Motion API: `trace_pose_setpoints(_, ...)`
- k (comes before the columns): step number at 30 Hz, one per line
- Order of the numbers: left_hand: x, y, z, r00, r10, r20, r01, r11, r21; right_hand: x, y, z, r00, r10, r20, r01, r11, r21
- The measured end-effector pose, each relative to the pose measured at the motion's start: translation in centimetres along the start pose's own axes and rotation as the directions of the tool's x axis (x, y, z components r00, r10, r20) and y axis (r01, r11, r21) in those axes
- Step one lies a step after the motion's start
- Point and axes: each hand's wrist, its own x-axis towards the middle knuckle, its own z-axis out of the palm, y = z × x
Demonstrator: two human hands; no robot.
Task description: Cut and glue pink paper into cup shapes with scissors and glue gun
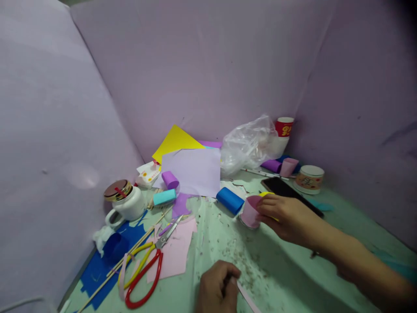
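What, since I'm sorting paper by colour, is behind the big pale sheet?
Behind the pale sheet, part of a yellow sheet shows, with edges of purple paper and light blue paper to its right. The rest, and anything else back there, is covered.

Gap between scissors (160, 242) and held roll (249, 214)

Improvised handicraft corner, viewed through my remote camera; clock positions are from the view's centre. I read a craft workspace from the stained pale-green bench (208, 243), boxed in by plain lilac panels (202, 65) at nine, twelve and three, and from scissors (159, 244) on paper offcuts at seven. The lidded mug (132, 206) at eight looks domestic; whether this is a home, I cannot tell.
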Motion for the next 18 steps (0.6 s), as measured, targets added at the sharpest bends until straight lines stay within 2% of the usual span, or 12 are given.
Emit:
trace_pose_setpoints(2, 0.8, 0.9, -2.2, 0.998, 0.031, -0.056, -0.023, 0.992, 0.122, 0.1, 0.7, 0.2, 0.998, 0.022, -0.066, -0.026, 0.998, -0.057)
trace_pose_setpoints(4, 2.4, 1.7, -5.0, 0.992, -0.001, -0.126, 0.036, 0.962, 0.272, 0.3, 1.3, 0.6, 0.989, 0.034, -0.144, -0.051, 0.992, -0.114)
trace_pose_setpoints(6, 4.6, 1.8, -8.0, 0.968, -0.099, -0.231, 0.192, 0.887, 0.42, 0.5, 1.8, 1.1, 0.976, 0.053, -0.211, -0.087, 0.984, -0.155)
trace_pose_setpoints(9, 8.0, 1.0, -11.4, 0.891, -0.276, -0.361, 0.441, 0.717, 0.54, 0.8, 1.6, 1.3, 0.956, 0.084, -0.281, -0.134, 0.977, -0.163)
trace_pose_setpoints(11, 9.6, 0.3, -12.6, 0.846, -0.35, -0.402, 0.53, 0.628, 0.569, 0.9, 0.5, 1.0, 0.923, 0.121, -0.365, -0.152, 0.987, -0.058)
trace_pose_setpoints(13, 10.7, -0.2, -13.1, 0.82, -0.38, -0.427, 0.571, 0.581, 0.579, 1.1, -1.5, 0.7, 0.871, 0.266, -0.413, -0.186, 0.957, 0.225)
trace_pose_setpoints(14, 11.0, -0.4, -13.2, 0.813, -0.386, -0.435, 0.581, 0.571, 0.579, 1.3, -2.6, 0.8, 0.854, 0.391, -0.344, -0.223, 0.871, 0.438)
trace_pose_setpoints(15, 11.2, -0.5, -13.2, 0.809, -0.389, -0.441, 0.588, 0.568, 0.577, 1.6, -3.7, 1.0, 0.833, 0.517, -0.196, -0.291, 0.712, 0.639)
trace_pose_setpoints(16, 11.4, -0.5, -13.2, 0.807, -0.39, -0.444, 0.59, 0.57, 0.571, 2.1, -4.8, 1.5, 0.819, 0.573, 0.047, -0.384, 0.484, 0.787)
trace_pose_setpoints(17, 11.5, -0.6, -13.2, 0.807, -0.389, -0.444, 0.589, 0.578, 0.564, 2.7, -5.7, 2.1, 0.785, 0.543, 0.298, -0.476, 0.221, 0.851)
trace_pose_setpoints(18, 11.6, -0.6, -13.3, 0.807, -0.388, -0.445, 0.588, 0.589, 0.554, 3.5, -6.4, 3.0, 0.769, 0.491, 0.41, -0.52, 0.106, 0.848)
